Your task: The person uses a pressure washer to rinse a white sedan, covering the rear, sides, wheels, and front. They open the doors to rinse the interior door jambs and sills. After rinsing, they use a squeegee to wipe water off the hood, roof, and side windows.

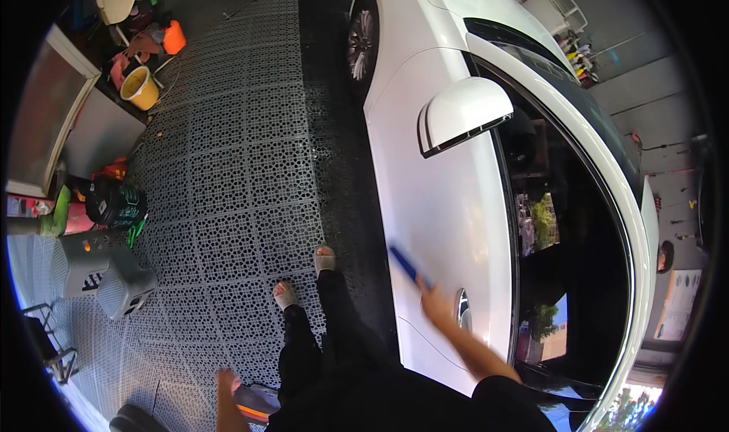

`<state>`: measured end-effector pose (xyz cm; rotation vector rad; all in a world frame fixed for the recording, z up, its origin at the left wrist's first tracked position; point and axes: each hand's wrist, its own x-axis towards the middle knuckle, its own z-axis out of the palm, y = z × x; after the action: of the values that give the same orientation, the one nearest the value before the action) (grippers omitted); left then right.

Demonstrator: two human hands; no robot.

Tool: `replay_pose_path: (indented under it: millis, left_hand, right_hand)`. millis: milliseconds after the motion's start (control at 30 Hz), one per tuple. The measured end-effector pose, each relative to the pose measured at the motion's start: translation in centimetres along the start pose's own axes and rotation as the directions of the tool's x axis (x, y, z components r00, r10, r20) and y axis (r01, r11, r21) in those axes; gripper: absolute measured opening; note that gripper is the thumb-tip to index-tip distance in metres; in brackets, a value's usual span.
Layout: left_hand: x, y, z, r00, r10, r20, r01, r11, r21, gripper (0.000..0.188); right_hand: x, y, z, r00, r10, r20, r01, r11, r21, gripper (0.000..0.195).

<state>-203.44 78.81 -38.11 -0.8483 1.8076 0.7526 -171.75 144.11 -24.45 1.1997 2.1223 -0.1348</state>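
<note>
My right hand (pixel 435 307) is closed around a narrow, dark blue object (pixel 405 263), held against or just above the door panel. The object is blurred, so I cannot tell whether it is a cloth or a pad. The white car door (pixel 438 204) runs along my right side, its chrome door handle (pixel 462 309) just beyond my wrist. My left hand (pixel 229 379) hangs low at my left side, with its fingers curled. Beside it is a grey item with an orange stripe (pixel 257 402); whether the hand touches it is unclear.
A white wing mirror (pixel 467 113) juts out ahead, past it a front wheel (pixel 363 45). Perforated plastic floor tiles (pixel 228 187) lie underfoot. To the left stand a grey plastic step stool (pixel 108 272), a black bucket (pixel 117 201) and a yellow bucket (pixel 139 89). Another person's head (pixel 664 256) shows beyond the car.
</note>
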Motion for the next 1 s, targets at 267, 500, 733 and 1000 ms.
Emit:
replay_pose_path:
  millis: [267,500,733,1000]
  left_hand:
    - [-21.6,23.5,22.0,0.580,0.656,0.483,-0.785,0.608,0.117,0.026]
    - [-17.1,14.1,16.0,0.888,0.411,0.204,-0.384,0.909,-0.162,0.026]
    - [-4.9,-11.9,1.9,0.988,-0.150,-0.038,0.154,0.957,0.247,0.022]
    - [-10.9,7.0,19.8,0.910,0.360,0.204,-0.255,0.877,-0.408,0.027]
  right_hand:
    - [20.4,-5.0,-26.2,0.809,-0.074,-0.583,-0.387,0.680,-0.623,0.068]
    - [-0.5,-0.7,15.6,0.836,-0.013,0.549,0.280,0.871,-0.404,0.038]
    - [-15.0,2.2,20.8,0.449,-0.261,0.855,0.441,0.896,0.042,0.031]
    - [30.3,-18.4,-9.3,0.949,-0.225,-0.221,0.129,0.916,-0.379,0.038]
